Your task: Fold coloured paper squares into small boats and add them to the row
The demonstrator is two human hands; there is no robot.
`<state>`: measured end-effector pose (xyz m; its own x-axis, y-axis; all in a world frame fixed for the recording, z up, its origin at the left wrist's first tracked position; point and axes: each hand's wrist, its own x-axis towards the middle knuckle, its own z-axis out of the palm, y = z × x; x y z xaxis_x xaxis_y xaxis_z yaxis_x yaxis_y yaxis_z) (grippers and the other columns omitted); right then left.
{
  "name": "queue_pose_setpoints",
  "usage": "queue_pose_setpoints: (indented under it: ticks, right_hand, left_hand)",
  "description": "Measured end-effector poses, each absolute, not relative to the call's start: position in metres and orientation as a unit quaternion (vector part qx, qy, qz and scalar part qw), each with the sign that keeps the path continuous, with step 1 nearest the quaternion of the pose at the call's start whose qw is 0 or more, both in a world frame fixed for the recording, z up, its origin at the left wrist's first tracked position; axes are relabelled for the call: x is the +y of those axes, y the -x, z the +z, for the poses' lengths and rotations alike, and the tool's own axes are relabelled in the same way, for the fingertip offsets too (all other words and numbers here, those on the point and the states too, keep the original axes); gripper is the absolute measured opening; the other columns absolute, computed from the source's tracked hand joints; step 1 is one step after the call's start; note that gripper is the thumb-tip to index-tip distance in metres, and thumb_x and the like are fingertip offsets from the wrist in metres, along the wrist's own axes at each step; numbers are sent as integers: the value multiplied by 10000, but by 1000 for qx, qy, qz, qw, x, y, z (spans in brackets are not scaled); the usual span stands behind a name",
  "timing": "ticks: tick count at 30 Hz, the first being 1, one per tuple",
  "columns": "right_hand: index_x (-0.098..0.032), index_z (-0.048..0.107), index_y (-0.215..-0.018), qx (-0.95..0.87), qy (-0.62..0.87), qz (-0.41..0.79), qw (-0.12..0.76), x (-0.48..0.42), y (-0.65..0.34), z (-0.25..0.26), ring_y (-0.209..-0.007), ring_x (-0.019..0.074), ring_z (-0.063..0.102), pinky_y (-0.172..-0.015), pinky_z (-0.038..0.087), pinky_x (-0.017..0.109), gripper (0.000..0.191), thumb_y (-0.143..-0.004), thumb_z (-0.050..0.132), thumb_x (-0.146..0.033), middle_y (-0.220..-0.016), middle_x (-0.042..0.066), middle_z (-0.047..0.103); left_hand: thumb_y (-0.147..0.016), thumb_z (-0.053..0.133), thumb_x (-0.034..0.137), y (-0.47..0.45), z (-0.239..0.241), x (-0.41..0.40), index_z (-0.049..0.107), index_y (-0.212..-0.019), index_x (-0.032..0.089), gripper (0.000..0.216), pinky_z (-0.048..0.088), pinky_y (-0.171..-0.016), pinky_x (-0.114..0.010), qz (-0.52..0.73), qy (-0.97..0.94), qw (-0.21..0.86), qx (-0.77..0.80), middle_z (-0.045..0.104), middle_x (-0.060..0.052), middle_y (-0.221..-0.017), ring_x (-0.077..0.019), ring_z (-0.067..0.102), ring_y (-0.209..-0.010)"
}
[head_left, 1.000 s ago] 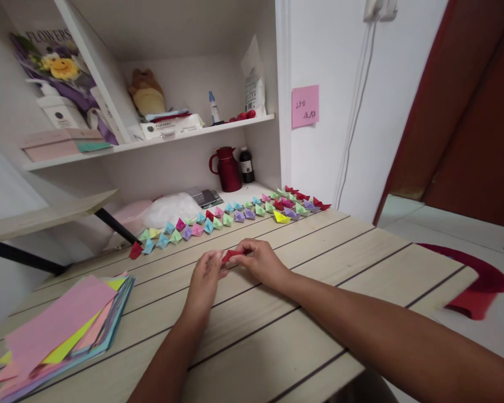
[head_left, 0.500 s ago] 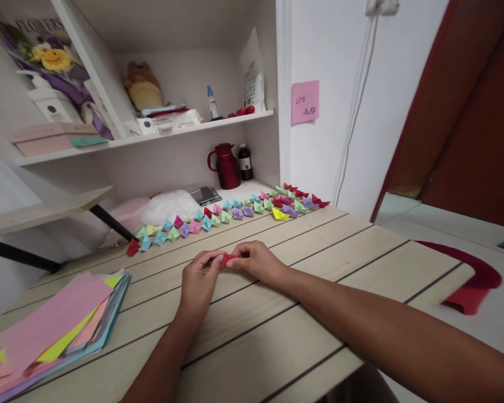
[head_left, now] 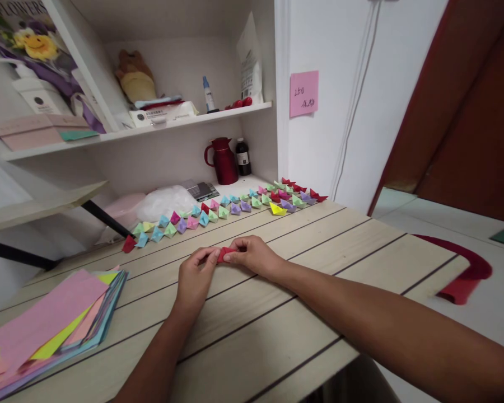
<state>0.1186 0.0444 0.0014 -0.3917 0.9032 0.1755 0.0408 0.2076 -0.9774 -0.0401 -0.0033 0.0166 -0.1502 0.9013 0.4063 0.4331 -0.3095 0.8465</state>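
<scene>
One small, folded piece of bright-red paper [head_left: 224,254], and we've got it in sight, out to the right of a fanned stack of multicoloured paper sheets [head_left: 52,319]! We see matte, angular faces, the rest covered by fingers. Our left hand [head_left: 196,275] pinches its near side to the stack, thumb against fingertips; our right hand [head_left: 255,256] is clamped on the opposite side. Beyond the stack, stretching right, we spot rows of little multicoloured folded-paper boats [head_left: 223,213].
</scene>
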Motion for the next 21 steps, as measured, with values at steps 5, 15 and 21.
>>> queue_pose_setpoints:
  ticks: [5,15,21]
  right_hand:
    - [-151,624,-645,-674,361,498,409,47,-119,-1,-536,85,409,-497,293,203,205,-671,703,-337,-547,-46,506]
    - [-154,614,-641,-696,359,486,389,46,-119,0,-524,85,408,-498,300,208,209,-706,694,-337,-529,-54,483]
    - [-183,692,-942,-716,341,390,467,47,-121,1,-740,120,541,-704,448,249,277,-669,732,-166,-855,7,598]
  left_hand:
    - [-757,676,317,40,16,-3,753,-827,205,152,476,-787,-285,535,-610,219,542,756,-40,-863,-197,652,-801]
    - [-725,698,285,35,20,-6,747,-783,215,103,472,-787,-292,524,-622,191,550,744,-37,-802,-195,649,-761]
    - [-721,683,250,32,21,-8,733,-737,222,60,468,-757,-283,529,-629,152,549,724,-26,-769,-189,642,-738]
